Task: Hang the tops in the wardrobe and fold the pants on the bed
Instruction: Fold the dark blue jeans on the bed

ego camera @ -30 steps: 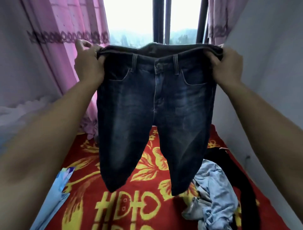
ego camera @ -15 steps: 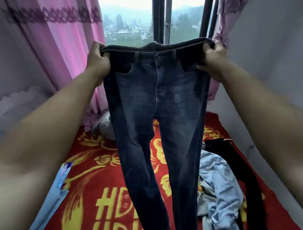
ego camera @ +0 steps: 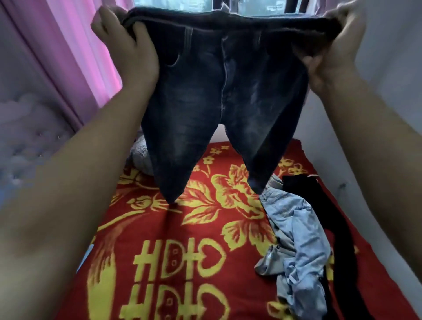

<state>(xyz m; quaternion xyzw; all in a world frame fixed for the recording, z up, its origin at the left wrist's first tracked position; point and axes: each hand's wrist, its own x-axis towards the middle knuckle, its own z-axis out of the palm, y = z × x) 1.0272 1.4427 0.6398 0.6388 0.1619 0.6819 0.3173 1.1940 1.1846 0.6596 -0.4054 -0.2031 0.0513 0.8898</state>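
Denim of the dark jeans (ego camera: 219, 96) has swung up and away since a moment ago — my left grip (ego camera: 127, 50) and right grip (ego camera: 335, 50) each clamped on a waistband corner, 2 legs flicked clear above the bed (ego camera: 182, 262) — so I judge I'm shaking them flat before folding.

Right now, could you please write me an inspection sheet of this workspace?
Surface: red blanket with yellow flowers covers the bed.
Job's things: dark jeans held up by the waistband, legs dangling; light blue garment and black garment lie on the right.
Clutter: grey bundle at the far end.
Hands: left hand and right hand each grip a waistband end.
Cables: nothing seen.
Surroundings: pink curtain left, window ahead, grey wall right.
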